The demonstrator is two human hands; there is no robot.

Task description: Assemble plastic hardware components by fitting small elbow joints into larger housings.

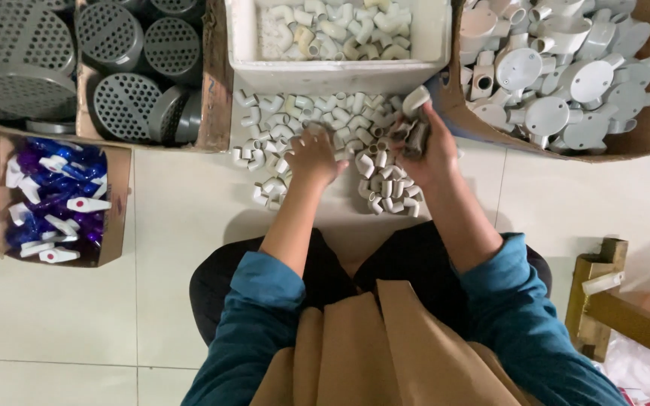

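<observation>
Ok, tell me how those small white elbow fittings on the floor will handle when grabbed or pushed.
The elbows look like rigid moulded plastic, so probably stiff and light. The right hand holds several at once, which suggests little weight. Their bent shape likely stops rolling; pushed by the left hand on the smooth floor, the loose pile would probably slide and scatter.

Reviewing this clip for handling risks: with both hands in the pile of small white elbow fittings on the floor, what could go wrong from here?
The right hand grips several elbow fittings at once, so one could slip out and roll across the tiled floor. The left hand presses into the loose pile and may scatter pieces sideways. Strays might land unnoticed near the cardboard box of round white junction boxes.
</observation>
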